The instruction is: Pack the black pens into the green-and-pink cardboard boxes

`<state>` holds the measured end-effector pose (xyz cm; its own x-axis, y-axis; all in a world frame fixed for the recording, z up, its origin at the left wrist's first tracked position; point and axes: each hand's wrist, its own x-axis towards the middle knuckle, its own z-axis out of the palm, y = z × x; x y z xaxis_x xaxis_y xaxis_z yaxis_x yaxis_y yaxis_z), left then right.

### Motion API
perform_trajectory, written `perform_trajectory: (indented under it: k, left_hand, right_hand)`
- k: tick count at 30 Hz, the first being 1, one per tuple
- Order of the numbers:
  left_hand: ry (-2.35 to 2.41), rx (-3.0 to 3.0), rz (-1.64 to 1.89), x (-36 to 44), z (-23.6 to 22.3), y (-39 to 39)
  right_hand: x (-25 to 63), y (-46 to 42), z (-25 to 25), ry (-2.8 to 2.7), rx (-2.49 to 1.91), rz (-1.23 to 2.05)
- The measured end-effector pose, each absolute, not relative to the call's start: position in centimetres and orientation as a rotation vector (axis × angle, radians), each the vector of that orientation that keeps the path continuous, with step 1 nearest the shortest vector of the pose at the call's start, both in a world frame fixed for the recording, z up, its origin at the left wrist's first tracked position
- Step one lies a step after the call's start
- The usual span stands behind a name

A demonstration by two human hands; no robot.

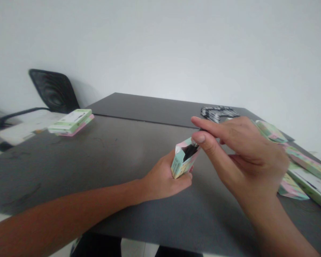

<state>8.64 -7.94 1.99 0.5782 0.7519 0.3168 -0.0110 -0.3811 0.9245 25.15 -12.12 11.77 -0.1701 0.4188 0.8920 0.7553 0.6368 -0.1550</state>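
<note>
My left hand (168,180) is wrapped round a small pastel carton (178,165) in mint, pink and yellow. The carton is tilted, its end open towards the right hand, and something black shows inside. Above that opening, my right hand (246,157) pinches a slim black item (194,144) between thumb and forefinger. A shiny bit shows near the fingertips. The item's lower part reaches the carton's mouth; its exact kind is hidden by the fingers. Both hands are held over the dark table (117,157).
Green and pink flat boxes (72,121) are stacked at the table's left edge. More pastel cartons (294,187) and a green-white box (311,185) lie on the right, partly behind my right arm. Black-and-white slim items (216,112) are piled farther back. A black mesh chair (55,91) stands left.
</note>
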Motion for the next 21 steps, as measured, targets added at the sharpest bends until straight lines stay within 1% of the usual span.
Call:
perform_trajectory:
  k: [6,14,21]
  left_hand:
    - [0.581,1.754,0.903,8.6,1.7,-7.5]
    - [0.574,1.786,0.929,8.7,1.9,-7.4]
    - [0.578,1.760,0.905,8.7,1.9,-7.3]
  right_hand:
    - [24.7,-12.6,11.7,-1.782,-1.036,-0.482]
    - [24.0,-11.8,11.5,-1.813,-0.995,-0.360]
    - [24.3,-11.7,11.4,-1.847,-1.027,-0.389]
